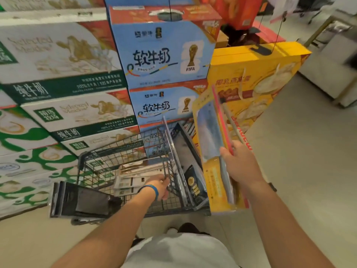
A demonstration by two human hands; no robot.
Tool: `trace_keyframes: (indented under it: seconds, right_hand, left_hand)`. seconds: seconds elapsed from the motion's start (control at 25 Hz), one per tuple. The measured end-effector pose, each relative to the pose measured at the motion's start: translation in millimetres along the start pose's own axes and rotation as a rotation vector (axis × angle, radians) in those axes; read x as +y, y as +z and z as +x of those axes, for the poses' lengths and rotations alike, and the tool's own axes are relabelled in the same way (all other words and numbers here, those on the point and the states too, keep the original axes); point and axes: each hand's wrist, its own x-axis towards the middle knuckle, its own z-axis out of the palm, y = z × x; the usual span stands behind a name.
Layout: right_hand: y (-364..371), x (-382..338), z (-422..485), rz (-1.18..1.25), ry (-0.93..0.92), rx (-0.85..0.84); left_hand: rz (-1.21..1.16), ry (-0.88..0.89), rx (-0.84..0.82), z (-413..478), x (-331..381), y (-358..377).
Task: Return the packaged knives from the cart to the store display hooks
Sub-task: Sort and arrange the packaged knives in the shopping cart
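Left: stacked green-and-white milk cartons (58, 74), gold cow print, "Selected Meadow" lettering. Centre: blue milk cartons (164, 55) stacked in column, trophy picture and "FIFA" on front. Right of those: yellow boxes (257, 74), tilted in view, black carry handle on top. Red boxes (241, 12) behind, at top. Pale tiled floor (299, 151). Metal-framed counter (332, 64) far right. White shirt (179, 252) at bottom edge, dark shoe (190, 228) just above.

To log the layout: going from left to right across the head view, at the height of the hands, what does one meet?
Green milk cartons → cart → left hand → yellow knife pack → right hand.
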Motion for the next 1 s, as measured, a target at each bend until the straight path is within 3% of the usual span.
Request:
trace_keyframes:
  seconds: [0.24,0.48,0.6,0.72,0.84,0.92,1.0]
  right_hand:
    - [53,-10,31,-0.465,0.113,-0.283]
    - [121,-25,75,-0.587,0.134,-0.421]
    - [142,-7,69,-0.567,0.079,-0.307]
    - [154,-8,63,-0.572,-0.02,-0.138]
    - [168,-36,43,-0.296,-0.298,0.036]
    - [188,-56,13,-0.074,-0.472,-0.01]
    - [219,-63,-18,-0.026,-0.52,-0.236]
  left_hand:
    - [-0.049,-0.073,-0.009,0,-1,-4]
    - [0.089,-0.068,-0.027,5,-10,-11]
    - [0.253,-0.032,0.033,6,-41,-17]
    - [0.204,-0.056,0.104,9,-95,-33]
    - [0.135,-0.072,0.137,19,-139,-54]
    - [0.166,-0.058,0.153,31,-163,-69]
    - [0.301,-0.032,0.177,46,-185,-79]
